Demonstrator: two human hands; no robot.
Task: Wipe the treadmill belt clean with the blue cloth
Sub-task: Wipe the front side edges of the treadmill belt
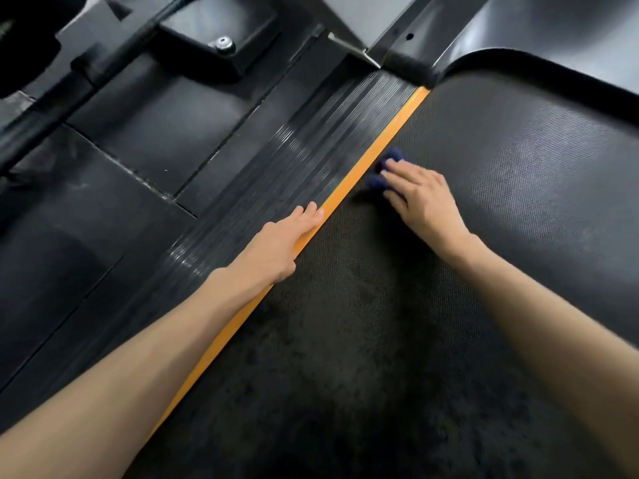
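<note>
The dark textured treadmill belt (397,323) fills the middle and right of the head view. My right hand (420,198) presses a bunched blue cloth (382,171) onto the belt near its left edge, just beside the orange strip (377,146). Only parts of the cloth show past my fingertips. My left hand (281,242) lies flat, palm down, on the ribbed black side rail (311,146), with its fingers resting over the orange strip. It holds nothing.
Black rubber floor mats (145,133) lie left of the rail. The treadmill's upright base and a bolted foot (224,44) stand at the top left. The glossy motor cover (553,39) curves across the top right, at the belt's far end.
</note>
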